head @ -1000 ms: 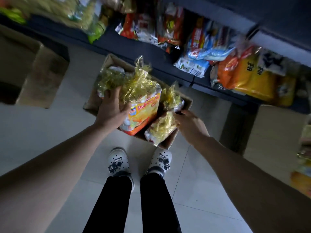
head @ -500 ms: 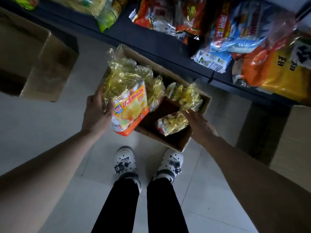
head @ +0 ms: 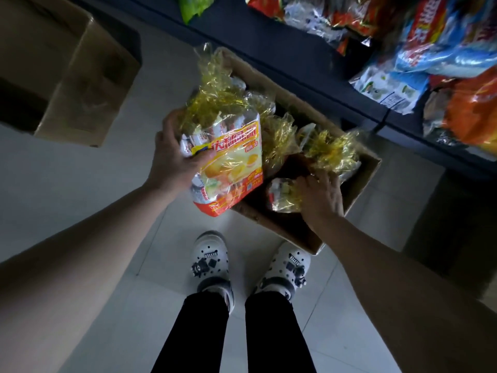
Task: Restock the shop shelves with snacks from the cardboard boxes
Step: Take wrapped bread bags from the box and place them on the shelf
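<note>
Holding a large yellow-and-orange plastic snack packet with a crinkled gold top, the left grip curls round its side, just above the open brown cardboard box. To its right, the right grip curls over a small gold-wrapped packet inside that box, with the dark shelf beyond both grips.

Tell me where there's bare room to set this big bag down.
Bare floor tiles between the left carton and the snack box, and beside the shoes. Crowded: the box interior and the right end of the shelf, heaped with packets.
</note>
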{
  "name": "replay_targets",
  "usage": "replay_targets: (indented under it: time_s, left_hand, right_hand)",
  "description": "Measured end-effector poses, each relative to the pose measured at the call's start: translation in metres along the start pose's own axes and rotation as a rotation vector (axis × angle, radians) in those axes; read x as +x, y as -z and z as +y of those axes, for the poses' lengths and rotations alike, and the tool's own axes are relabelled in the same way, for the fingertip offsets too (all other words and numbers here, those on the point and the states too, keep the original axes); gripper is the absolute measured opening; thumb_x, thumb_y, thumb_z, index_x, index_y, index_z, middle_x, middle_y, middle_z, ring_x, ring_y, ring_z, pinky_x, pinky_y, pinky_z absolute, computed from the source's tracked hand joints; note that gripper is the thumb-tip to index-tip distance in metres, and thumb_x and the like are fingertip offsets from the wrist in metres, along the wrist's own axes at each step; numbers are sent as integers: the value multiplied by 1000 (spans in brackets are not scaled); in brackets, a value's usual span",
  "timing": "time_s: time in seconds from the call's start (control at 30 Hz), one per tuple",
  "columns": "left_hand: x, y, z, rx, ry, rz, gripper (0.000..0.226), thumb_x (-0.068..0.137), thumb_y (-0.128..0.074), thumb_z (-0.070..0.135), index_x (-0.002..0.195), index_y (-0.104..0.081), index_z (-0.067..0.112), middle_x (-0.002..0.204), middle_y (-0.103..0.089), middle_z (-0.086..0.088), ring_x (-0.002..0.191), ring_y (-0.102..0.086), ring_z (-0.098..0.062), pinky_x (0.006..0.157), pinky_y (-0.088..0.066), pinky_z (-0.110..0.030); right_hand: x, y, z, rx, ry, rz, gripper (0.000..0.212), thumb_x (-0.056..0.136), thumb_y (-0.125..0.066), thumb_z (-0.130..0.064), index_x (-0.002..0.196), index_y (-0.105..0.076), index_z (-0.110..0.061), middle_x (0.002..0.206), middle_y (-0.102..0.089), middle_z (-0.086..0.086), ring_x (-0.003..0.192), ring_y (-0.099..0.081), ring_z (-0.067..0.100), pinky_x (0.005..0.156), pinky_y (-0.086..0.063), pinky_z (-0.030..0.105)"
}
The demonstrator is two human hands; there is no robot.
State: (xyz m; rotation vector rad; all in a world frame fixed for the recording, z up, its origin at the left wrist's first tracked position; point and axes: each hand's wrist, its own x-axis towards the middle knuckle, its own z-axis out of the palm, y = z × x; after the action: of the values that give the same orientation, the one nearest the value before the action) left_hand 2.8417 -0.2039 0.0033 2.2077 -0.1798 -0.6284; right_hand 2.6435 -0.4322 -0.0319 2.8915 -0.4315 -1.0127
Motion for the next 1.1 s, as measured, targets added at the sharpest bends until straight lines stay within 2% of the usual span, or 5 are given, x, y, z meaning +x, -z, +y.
replay_targets:
  time_s: [0.13, 0.23, 0.43, 0.63, 1.1]
  left_hand:
    - [-17, 11, 48, 171, -24, -76, 82, 69, -81, 39, 141, -42, 33, 124, -50, -13, 106, -55, -21, 93, -45, -31]
    - [-36, 36, 96, 252, -42, -84, 75, 75, -82, 27, 142, -46, 29, 121, -47, -16, 103, -56, -28, 87, -43, -31]
    - [-73, 114, 209, 108, -34, -106, 82, 57, -73, 64, 131, -46, 42, 120, -63, -3, 109, -61, -22, 91, -51, -40]
    - [-124, 184, 334, -16, -96, -159, 73, 77, -82, 22, 138, -41, 27, 120, -59, 4, 104, -59, -17, 79, -44, -29]
    - [-193, 309, 587, -86, -608, -144, 61, 79, -79, 39, 129, -44, 36, 125, -59, 8, 107, -59, -15, 88, -48, -32]
  right_hand:
    - [-33, 55, 15, 390, -194, -58, 68, 75, -77, -33, 136, -46, -31, 135, -54, 2, 127, -43, 33, 104, -37, 52]
    - [-61, 111, 48, 701, -306, -239, 75, 76, -82, -38, 139, -44, -26, 128, -59, 9, 112, -58, 30, 78, -50, 36]
    - [-152, 233, 112, 1196, -413, -234, 47, 82, -76, -10, 124, -56, -18, 101, -66, 0, 97, -65, 24, 75, -52, 22]
    - [-268, 353, 137, 959, -524, 139, 76, 81, -70, -50, 141, -30, -26, 104, -61, 5, 92, -61, 33, 76, -52, 38]
    - [-469, 588, 203, 856, -428, 667, 64, 83, -75, -39, 141, -51, -28, 124, -65, 6, 116, -59, 27, 87, -45, 32]
